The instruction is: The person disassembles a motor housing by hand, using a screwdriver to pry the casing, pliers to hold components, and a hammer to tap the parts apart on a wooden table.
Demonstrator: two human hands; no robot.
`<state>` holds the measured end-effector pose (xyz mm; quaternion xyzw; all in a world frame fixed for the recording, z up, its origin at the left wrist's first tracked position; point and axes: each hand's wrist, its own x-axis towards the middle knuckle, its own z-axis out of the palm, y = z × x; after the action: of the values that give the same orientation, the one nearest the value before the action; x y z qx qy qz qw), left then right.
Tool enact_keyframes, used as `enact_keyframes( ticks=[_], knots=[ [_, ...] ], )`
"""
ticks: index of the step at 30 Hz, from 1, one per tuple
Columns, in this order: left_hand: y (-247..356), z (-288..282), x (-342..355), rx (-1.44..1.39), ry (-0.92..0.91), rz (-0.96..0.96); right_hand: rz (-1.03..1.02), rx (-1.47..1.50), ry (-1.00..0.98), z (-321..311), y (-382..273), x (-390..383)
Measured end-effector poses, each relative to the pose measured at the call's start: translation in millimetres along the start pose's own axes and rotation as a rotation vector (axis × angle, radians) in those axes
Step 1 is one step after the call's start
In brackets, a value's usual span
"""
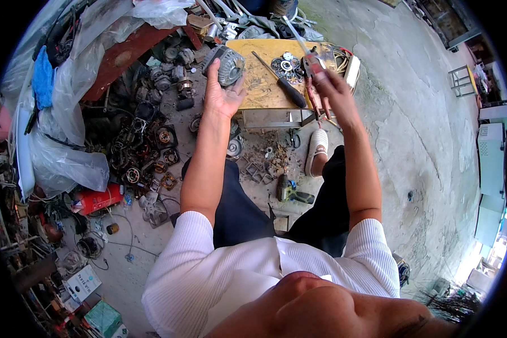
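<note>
Housing of rounded, ribbed grey metal (229,66) rests in the grasp of the left hand (222,97), upper centre of the frame, as the right hand (333,90) grips a long pale-shafted, red-handled tool (312,59) above a worn yellow counter (256,94).

**Mostly Ones Around the Clock**

Two hands: the left hand (224,100) at eleven o'clock, the right hand (335,96) between one and two. One finned motor housing (230,66) between eleven and twelve. One long tool (314,63) with a reddish, clear handle and one dark-handled screwdriver (292,93), both at one. One yellow table (255,93) between twelve and one. One cordless drill (294,194) at four. One light shoe (319,141) and one yellow-topped stool (463,80) towards two. One blue cloth (42,79) at ten. Small metal rings (287,65) at one: several, too small for a sure count. Motor parts (132,155) between nine and ten: dozens, overlapping.
</note>
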<state>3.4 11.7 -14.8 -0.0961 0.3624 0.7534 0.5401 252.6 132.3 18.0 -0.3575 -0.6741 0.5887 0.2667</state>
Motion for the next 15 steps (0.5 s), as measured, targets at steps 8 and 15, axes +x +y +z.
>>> enact_keyframes(
  ticks=[8,15],
  knots=[
    [-11.7,-0.1,2.9,0.086,0.009,0.029,0.111,0.555,-0.319,60.0,-7.5,-8.0],
    [-41.4,10.2,2.1,0.087,-0.099,0.069,-0.114,0.082,0.121,75.3,5.9,10.4]
  ],
)
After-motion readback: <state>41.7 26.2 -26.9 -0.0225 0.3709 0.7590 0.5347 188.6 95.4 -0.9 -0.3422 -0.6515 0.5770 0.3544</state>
